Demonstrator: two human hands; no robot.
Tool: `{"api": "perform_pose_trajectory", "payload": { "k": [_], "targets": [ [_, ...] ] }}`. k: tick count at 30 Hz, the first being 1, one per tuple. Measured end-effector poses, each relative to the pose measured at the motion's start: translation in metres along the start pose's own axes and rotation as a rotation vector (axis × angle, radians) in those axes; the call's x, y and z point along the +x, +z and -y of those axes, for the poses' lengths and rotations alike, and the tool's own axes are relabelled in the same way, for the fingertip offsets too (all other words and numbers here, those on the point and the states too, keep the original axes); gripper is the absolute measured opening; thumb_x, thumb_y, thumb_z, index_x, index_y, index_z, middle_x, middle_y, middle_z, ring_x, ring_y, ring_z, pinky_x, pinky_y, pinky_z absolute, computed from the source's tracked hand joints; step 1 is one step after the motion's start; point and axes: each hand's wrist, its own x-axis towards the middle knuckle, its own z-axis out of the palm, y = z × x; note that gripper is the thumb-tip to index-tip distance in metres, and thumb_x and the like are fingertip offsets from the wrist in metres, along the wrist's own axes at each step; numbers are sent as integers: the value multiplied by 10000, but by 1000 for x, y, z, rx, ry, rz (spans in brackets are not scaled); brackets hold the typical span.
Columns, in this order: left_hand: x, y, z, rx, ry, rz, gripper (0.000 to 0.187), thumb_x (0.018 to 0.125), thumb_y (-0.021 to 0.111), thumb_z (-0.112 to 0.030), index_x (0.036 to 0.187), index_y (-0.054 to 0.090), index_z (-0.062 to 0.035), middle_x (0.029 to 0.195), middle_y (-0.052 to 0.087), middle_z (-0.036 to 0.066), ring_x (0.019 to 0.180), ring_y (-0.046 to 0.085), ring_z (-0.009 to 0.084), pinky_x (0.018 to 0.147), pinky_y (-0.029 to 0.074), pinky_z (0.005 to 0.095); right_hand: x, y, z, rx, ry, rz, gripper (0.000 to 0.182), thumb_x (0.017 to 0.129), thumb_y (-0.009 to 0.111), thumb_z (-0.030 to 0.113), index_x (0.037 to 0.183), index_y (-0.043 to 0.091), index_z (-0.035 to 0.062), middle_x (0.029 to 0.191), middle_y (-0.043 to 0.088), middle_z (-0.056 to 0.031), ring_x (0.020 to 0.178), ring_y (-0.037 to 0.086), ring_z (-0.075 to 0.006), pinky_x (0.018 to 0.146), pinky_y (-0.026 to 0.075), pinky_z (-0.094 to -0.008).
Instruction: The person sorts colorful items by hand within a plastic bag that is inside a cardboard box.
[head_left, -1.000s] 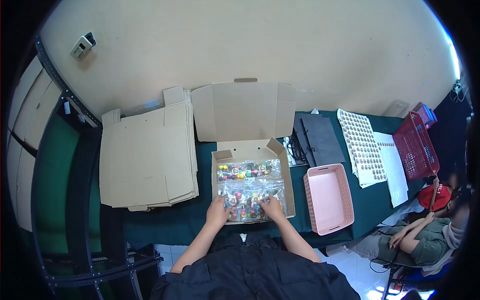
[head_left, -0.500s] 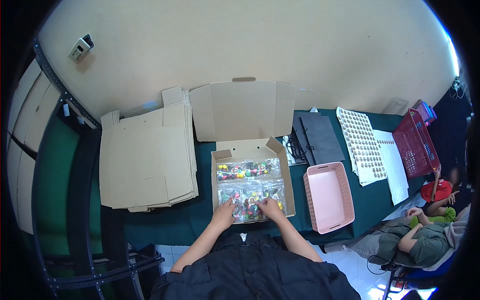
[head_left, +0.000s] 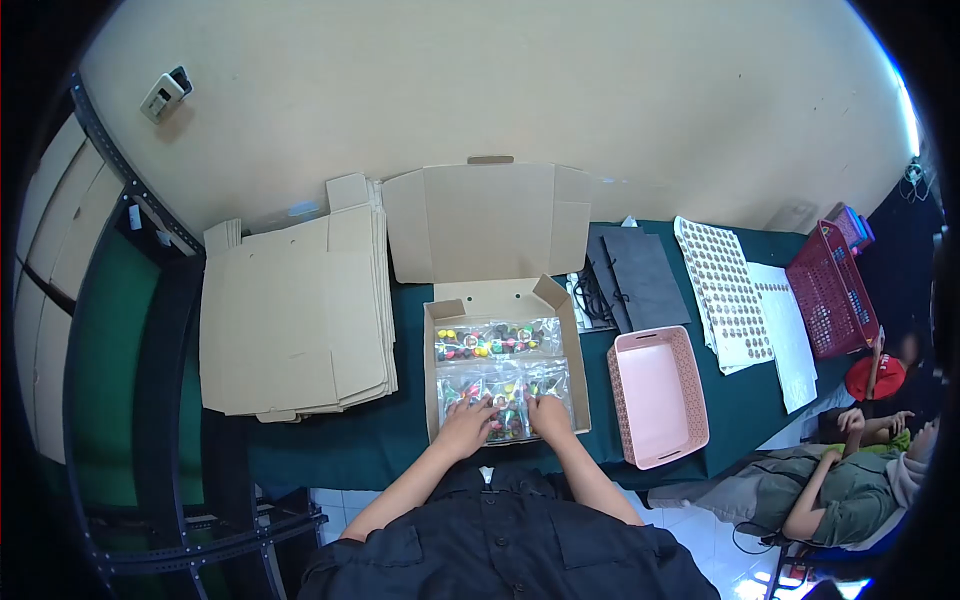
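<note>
An open cardboard box [head_left: 430, 330] sits on the green table in front of me, its lid flap standing up behind it. Inside lie clear plastic bags of small coloured pieces: one bag [head_left: 495, 340] across the far half, more bags [head_left: 505, 385] in the near half. My left hand [head_left: 466, 428] rests on the near bags at the box's front left. My right hand [head_left: 550, 418] presses on the near bags at the front right. Both hands lie flat on the bags with fingers spread; neither lifts anything.
A stack of flat cardboard blanks [head_left: 290, 315] lies to the left. A pink basket [head_left: 657, 395] stands right of the box, then black paper bags [head_left: 635, 275], sticker sheets [head_left: 725, 290] and a red basket [head_left: 830, 290]. Another person [head_left: 850, 480] sits at the right.
My left hand slid right across the near bags toward the middle of the box. My right hand stayed near the front right. The person at the right shifted their arms.
</note>
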Motion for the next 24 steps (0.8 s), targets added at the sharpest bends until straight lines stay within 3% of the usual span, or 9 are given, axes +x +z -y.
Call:
{"api": "perform_pose_trajectory", "payload": {
  "k": [2,12,21,23,24],
  "targets": [
    [0,5,0,-5,9,-16,390,855,473,-298,1219,479,-157,1334,381,94,1220,321,391,998,242,515,2,1,-4,144,-76,-181,322,820,513,256,808,634,-42,775,598,-261,775,592,-392,709,462,-440],
    [-1,14,4,-12,1,-28,416,875,440,-327,1261,433,-172,1349,365,82,1240,291,385,1009,204,535,10,22,-13,158,-237,-67,250,794,539,167,912,624,-36,836,609,-240,785,597,-373,722,468,-403],
    [-3,13,2,-28,-9,-27,402,873,443,-303,1252,442,-166,1346,364,82,1254,270,374,1015,189,533,10,15,-15,304,-226,-84,251,794,535,143,951,606,-38,778,625,-204,736,617,-317,692,474,-367],
    [-3,13,2,-39,-11,-26,402,873,444,-299,1251,442,-165,1346,364,83,1254,270,375,1014,188,535,4,2,-8,483,-29,-19,243,789,528,122,961,608,-30,745,625,-187,714,619,-300,674,476,-363],
    [-3,12,2,-49,-14,-24,401,872,445,-296,1251,442,-164,1345,365,83,1253,270,377,1013,187,537,7,5,-12,483,-31,-20,243,789,528,122,961,608,-30,745,625,-187,714,619,-300,674,476,-363]
  ]
}}
